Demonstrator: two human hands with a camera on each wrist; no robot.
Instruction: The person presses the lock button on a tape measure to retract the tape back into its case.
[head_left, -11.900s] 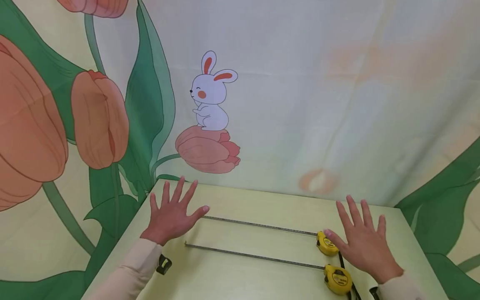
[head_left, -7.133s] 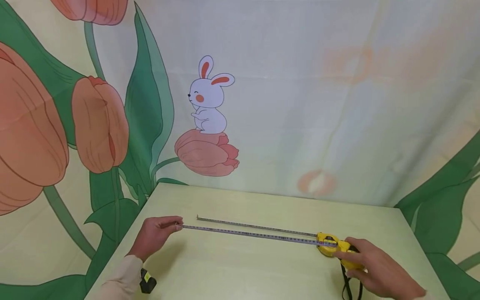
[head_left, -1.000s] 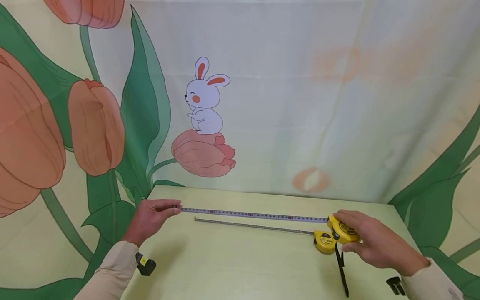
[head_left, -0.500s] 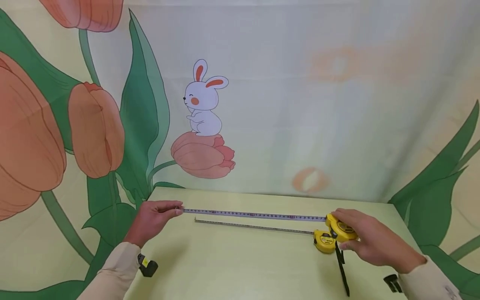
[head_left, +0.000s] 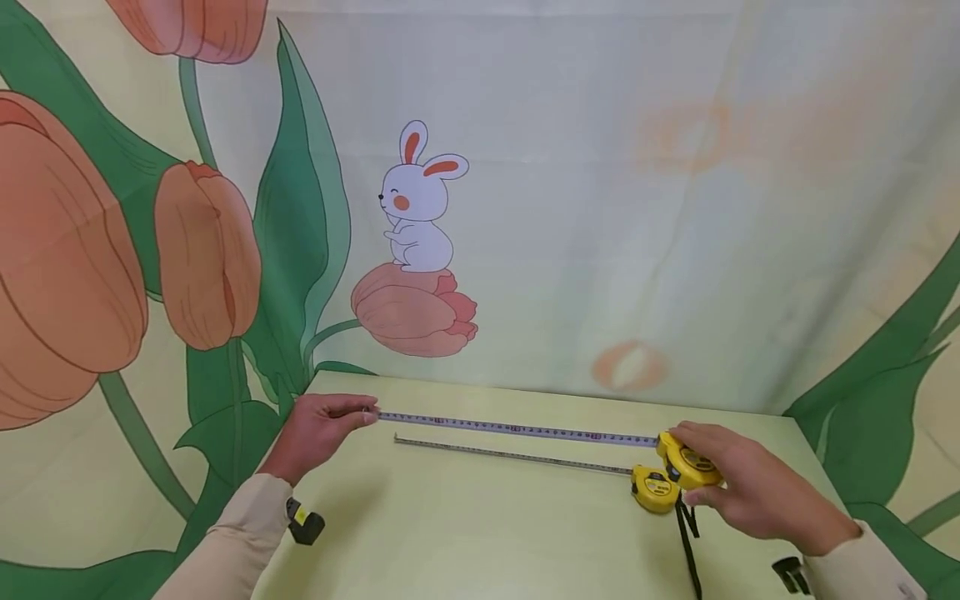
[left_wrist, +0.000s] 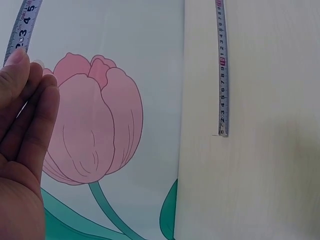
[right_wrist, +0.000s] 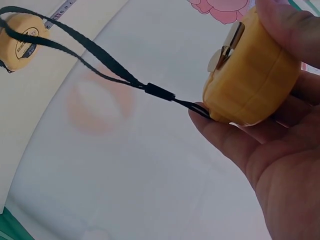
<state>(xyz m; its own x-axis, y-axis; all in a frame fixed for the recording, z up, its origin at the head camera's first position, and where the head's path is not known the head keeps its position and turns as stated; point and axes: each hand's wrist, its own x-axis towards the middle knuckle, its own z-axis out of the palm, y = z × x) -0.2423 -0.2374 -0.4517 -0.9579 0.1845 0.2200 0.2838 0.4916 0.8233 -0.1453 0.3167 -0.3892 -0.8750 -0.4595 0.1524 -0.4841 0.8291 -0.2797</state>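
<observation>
My right hand (head_left: 757,487) grips a yellow tape measure (head_left: 688,461) by its case, raised over the table's right side. Its blade (head_left: 517,430) runs out to the left, stretched nearly straight. At the far end my left hand (head_left: 318,429) pinches the blade tip between thumb and fingers, which hide the hook; numbers show just past the thumb in the left wrist view. From the held case a black wrist strap (right_wrist: 160,92) dangles. A second yellow tape measure (head_left: 655,490) lies on the table just below, its blade (head_left: 510,454) drawn out leftward, roughly parallel to the held one.
The pale table (head_left: 480,533) ends at the back against a hanging cloth (head_left: 555,250) printed with tulips and a rabbit. Wrist cameras (head_left: 305,522) sit under both sleeves.
Earlier both tape measures lay extended on the table under open hands; the nearer one has since been picked up and moved back beyond the other. Over the last second the hands hold nearly still.
</observation>
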